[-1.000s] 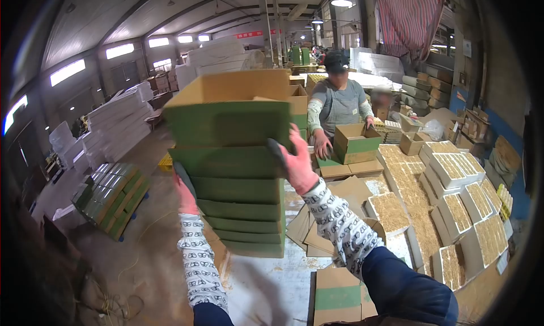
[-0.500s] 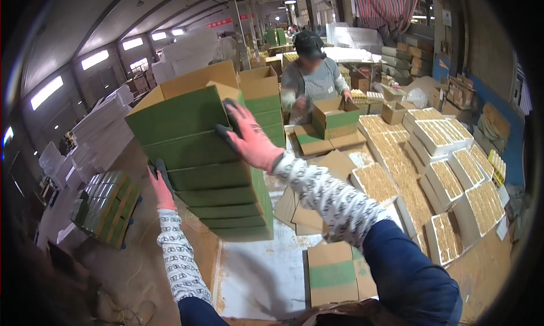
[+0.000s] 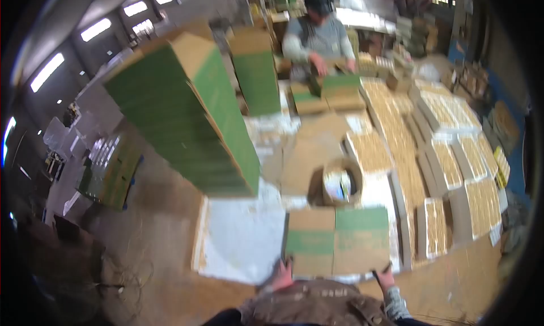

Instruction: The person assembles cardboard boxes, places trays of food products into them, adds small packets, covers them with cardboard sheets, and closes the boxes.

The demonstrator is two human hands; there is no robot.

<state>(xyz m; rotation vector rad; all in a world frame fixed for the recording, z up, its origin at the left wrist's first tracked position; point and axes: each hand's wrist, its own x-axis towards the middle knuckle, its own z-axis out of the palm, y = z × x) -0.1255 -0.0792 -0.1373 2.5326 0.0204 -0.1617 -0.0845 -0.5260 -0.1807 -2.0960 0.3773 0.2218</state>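
A flat cardboard carton (image 3: 334, 244) with green bands lies at the near edge of the table in front of me. My left hand (image 3: 281, 276), in a pink glove with dark fingertips, is at its lower left corner. At the lower right corner is my right hand (image 3: 385, 278), gloved alike. Thumb and finger look apart on both hands, though blur hides how firmly they touch the carton. A tall leaning stack of green cartons (image 3: 187, 116) stands to the left, with neither hand on it.
Across the table a person (image 3: 320, 37) handles a green-banded box (image 3: 340, 87). White trays (image 3: 436, 227) of straw-coloured pieces fill the right side. A round container (image 3: 341, 181) sits beyond the carton. Another green stack (image 3: 254, 71) stands behind. Bundled cartons (image 3: 110, 176) rest on the floor at left.
Both hands have left the tall green stack and come down to the near corners of the flat carton. My view has tilted downward. The other person's hands are now over the box.
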